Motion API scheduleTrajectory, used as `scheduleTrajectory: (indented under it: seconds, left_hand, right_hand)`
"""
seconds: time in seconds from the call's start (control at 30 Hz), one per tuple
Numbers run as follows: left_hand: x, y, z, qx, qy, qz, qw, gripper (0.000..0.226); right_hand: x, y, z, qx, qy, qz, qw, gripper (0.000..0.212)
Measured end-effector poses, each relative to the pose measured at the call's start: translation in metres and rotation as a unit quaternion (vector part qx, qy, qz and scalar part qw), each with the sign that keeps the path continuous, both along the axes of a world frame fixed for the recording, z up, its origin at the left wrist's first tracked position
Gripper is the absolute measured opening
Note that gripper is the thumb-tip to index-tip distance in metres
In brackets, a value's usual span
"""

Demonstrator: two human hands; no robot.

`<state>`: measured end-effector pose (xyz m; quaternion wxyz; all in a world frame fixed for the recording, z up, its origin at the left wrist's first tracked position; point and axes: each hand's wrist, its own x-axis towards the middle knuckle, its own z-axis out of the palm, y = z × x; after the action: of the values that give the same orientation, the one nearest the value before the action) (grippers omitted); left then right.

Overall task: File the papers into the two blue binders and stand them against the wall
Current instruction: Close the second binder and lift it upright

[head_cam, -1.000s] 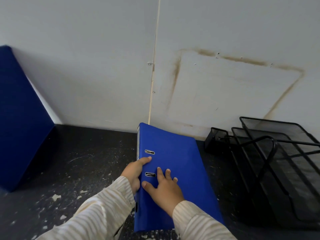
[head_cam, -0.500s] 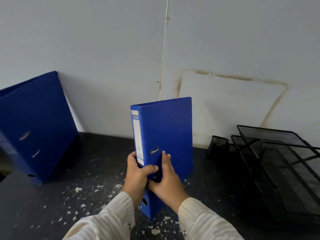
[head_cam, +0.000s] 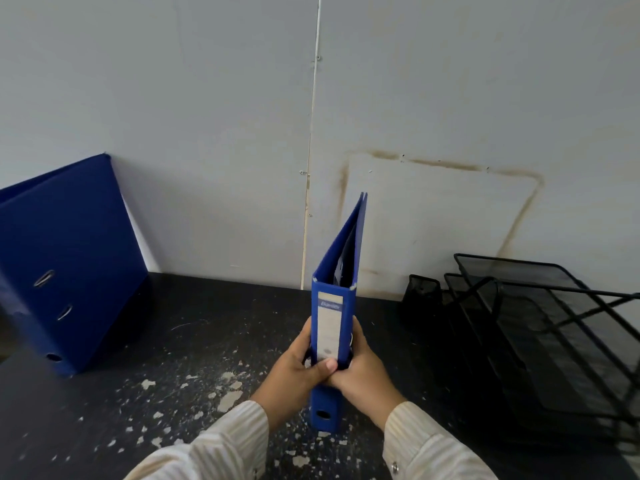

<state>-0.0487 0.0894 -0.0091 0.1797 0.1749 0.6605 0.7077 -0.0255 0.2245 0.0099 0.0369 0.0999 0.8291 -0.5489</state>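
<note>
**Soft, flat light; lens bend at the edges**

The light is even and rather dim, with no hard shadow anywhere. The wall [head_cam: 207, 116] reads as a flat grey-blue without glare. The dark counter [head_cam: 207, 341] takes only a dull sheen among its pale specks. The left binder [head_cam: 69, 254] throws a soft shadow to its right on the counter. Its cover shows a faint gloss and its lower edge is smeared. The tray [head_cam: 554, 323] sinks into black, its mesh hard to make out lower down. The label on the held binder [head_cam: 332, 327] is soft, its print barely legible. Straight lines lean and splay toward the frame's sides.
</note>
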Motion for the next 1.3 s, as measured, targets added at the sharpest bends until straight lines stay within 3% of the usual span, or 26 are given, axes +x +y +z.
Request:
scheduleTrajectory:
  seconds: [0.17,0.43,0.73,0.97,1.1,1.3]
  left_hand:
    - [-0.002,0.003,0.005,-0.039,-0.019,-0.032,0.999,0.069]
    - [-0.004,0.003,0.007,-0.055,-0.117,-0.061,0.99,0.055]
    - [-0.011,-0.028,0.011,-0.05,-0.087,-0.018,0.995,0.056]
    - [-0.028,-0.117,0.014,-0.056,-0.093,0.05,0.993,0.058]
    - [-0.038,-0.177,0.015,-0.074,-0.09,0.083,0.99,0.079]
    - [-0.051,-0.262,0.018,-0.076,-0.108,0.131,0.982,0.082]
  right_hand:
    - [0.003,0.006,0.001,-0.033,-0.009,-0.008,0.999,0.096]
    - [0.005,0.001,-0.001,-0.021,0.009,-0.023,0.999,0.09]
    - [-0.014,-0.028,0.006,-0.027,0.003,0.018,0.999,0.087]
    - [-0.049,-0.114,0.009,-0.032,-0.01,0.088,0.996,0.086]
    - [-0.065,-0.171,0.01,-0.047,-0.005,0.124,0.991,0.088]
    - [-0.088,-0.263,0.014,-0.05,-0.023,0.129,0.99,0.077]
